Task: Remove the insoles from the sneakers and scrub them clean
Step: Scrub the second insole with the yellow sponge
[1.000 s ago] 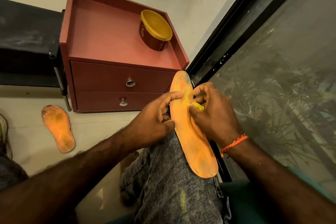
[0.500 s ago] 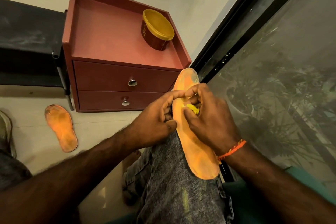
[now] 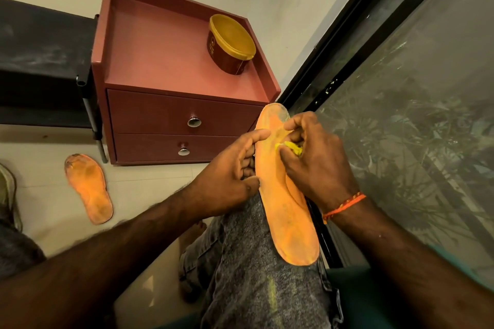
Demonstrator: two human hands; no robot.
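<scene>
An orange insole [image 3: 290, 222] lies lengthwise on my knee in grey jeans, toe end pointing away. My left hand [image 3: 227, 176] grips its left edge, thumb on top and fingers curled underneath. My right hand [image 3: 318, 160] pinches a small yellow scrubbing piece [image 3: 292, 147] and presses it onto the insole's upper half. A second orange insole [image 3: 89, 188], dirty at the toe, lies flat on the tiled floor at the left. Part of a sneaker [image 3: 8, 195] shows at the far left edge.
A red two-drawer cabinet [image 3: 171, 120] stands ahead, with a round red tub with a yellow lid [image 3: 231, 44] on its top. A black-framed glass door [image 3: 401, 115] runs along my right. A dark bench [image 3: 40, 61] stands left of the cabinet.
My right hand with the yellow piece has moved up the insole toward its toe end. My left hand keeps its hold on the edge.
</scene>
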